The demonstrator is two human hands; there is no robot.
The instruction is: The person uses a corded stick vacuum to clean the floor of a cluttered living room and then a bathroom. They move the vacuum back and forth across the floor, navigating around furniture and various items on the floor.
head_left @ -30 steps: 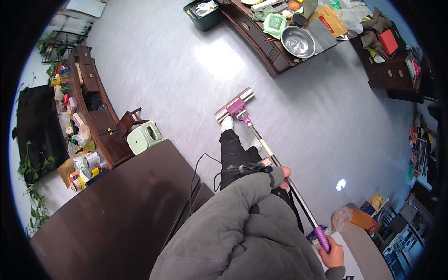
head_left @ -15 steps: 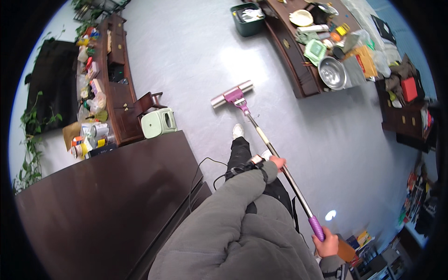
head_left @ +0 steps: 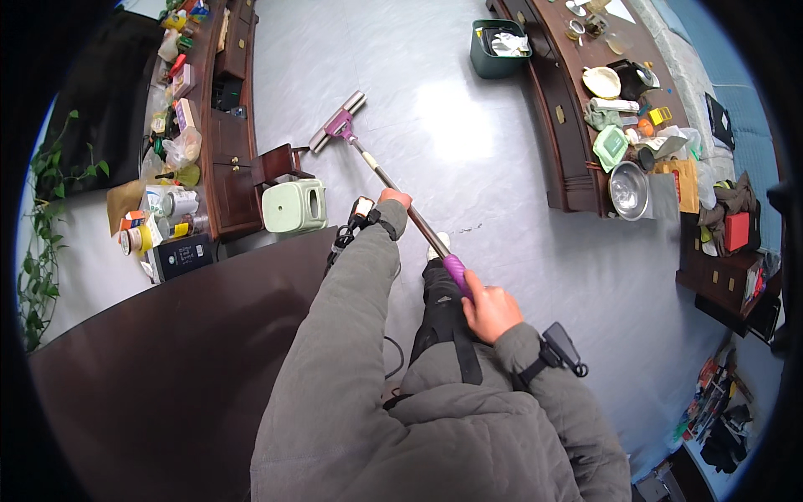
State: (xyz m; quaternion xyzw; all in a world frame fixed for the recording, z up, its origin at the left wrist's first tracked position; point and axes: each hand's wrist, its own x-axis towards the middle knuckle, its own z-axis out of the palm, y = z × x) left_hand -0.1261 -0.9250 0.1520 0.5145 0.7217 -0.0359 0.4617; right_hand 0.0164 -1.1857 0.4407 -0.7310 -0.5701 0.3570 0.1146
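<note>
A mop point(head_left: 431, 238) with a steel pole, a purple grip and a wide flat head slants across the floor, away from me to the left. My left hand point(head_left: 396, 198) is wrapped round the middle of its pole. Closed on the purple grip at the near end is my right hand point(head_left: 492, 310). The mop head point(head_left: 338, 121) rests on the shiny grey floor, close to a small dark wooden chair point(head_left: 280, 163). Both wrists carry strapped devices, and a dark cable hangs below my left forearm.
A pale green stool point(head_left: 294, 206) stands beside the chair. A cluttered dark cabinet point(head_left: 227, 180) runs along the left, with a large brown surface point(head_left: 184, 351) nearer me. To the right are a dark green bin point(head_left: 499, 65) and a wooden table point(head_left: 571, 180) bearing a metal bowl point(head_left: 629, 191) and packages.
The mop head has slid forward and left, toward the small chair. Both hands have moved the same way with the pole, and my right hand is now in front of my body.
</note>
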